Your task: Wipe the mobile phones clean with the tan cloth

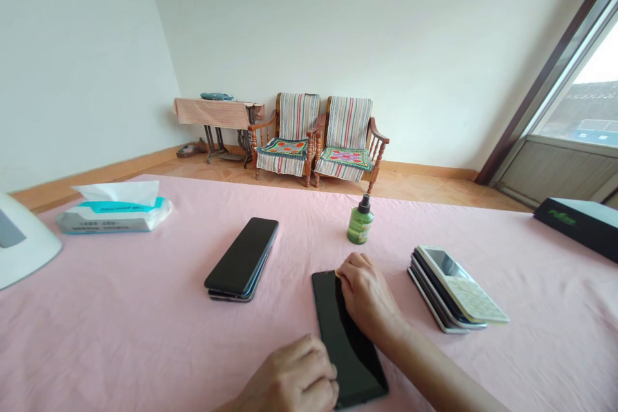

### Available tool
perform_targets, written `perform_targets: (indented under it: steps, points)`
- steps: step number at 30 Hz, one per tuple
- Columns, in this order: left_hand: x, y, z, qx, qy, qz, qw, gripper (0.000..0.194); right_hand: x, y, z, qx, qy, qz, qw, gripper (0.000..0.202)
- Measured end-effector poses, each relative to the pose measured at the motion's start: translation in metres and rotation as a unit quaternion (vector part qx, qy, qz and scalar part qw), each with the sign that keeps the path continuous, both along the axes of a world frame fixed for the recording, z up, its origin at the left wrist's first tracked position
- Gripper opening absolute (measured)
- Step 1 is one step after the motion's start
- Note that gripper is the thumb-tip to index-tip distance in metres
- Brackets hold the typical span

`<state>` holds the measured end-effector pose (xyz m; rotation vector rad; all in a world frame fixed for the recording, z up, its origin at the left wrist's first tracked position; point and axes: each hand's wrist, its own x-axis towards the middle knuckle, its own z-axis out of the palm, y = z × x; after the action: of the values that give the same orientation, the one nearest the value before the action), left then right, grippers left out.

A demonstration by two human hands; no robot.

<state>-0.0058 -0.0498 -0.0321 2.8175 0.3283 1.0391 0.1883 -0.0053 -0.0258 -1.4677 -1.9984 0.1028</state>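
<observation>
A large black phone or tablet [345,347] lies flat, dark screen up, on the pink cloth [159,347]. My right hand [364,296] is closed at its upper right edge, pinching a small pale thing, too hidden to name, against the screen. Curled at the lower left edge of the device is my left hand [294,376]; whether it grips the edge I cannot make out. A stack of dark phones [244,254] is to the left. To the right sits another stack, with a white-framed phone [463,283] on top. A green spray bottle [360,224] stands beyond my right hand.
At the left are a tissue pack [116,214] and a white rounded object [26,241]. A black box [579,225] is at the far right. Two wooden chairs [347,122] and a cloth-covered sewing table [212,112] stand by the wall.
</observation>
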Motion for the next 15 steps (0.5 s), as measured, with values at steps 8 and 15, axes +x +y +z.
perform_targets:
  steps: [8, 15]
  points:
    - [0.007, 0.009, -0.026, 0.044, -0.077, -0.002, 0.996, 0.034, -0.010, 0.008, 0.002, -0.002, 0.011, 0.026, 1.000, 0.029]
    - [-0.002, -0.002, -0.003, -0.010, 0.002, 0.015, 1.000, 0.017, -0.003, 0.010, 0.009, -0.023, 0.012, 0.034, 0.999, 0.028]
